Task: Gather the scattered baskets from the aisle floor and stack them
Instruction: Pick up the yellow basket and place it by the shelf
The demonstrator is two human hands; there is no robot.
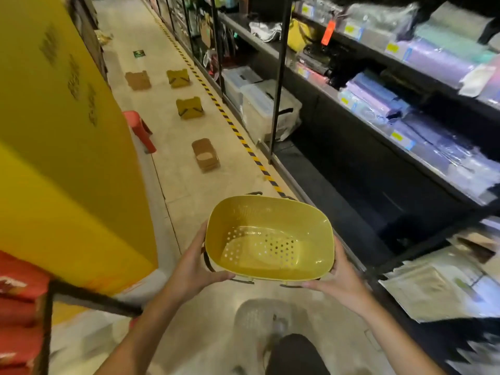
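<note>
A yellow perforated plastic basket (267,240) with dark wire handles is held upright above the aisle floor (184,185), its open mouth facing up. The left hand (193,269) grips its left wall and the right hand (342,278) its right near corner, fingers curled round the rim and under the base. Holding it level from both sides probably keeps it ready to drop over, or receive, another basket.

Further down the aisle four more baskets lie well apart: a brown upright basket (205,155) nearest, then a yellow overturned basket (189,108), another yellow one (178,78) and a brown overturned basket (138,80). A red plastic stool (139,128) stands by the yellow wall panel (54,131). By my judgement the gathering has barely begun; the brown upright one looks the natural next pick.
</note>
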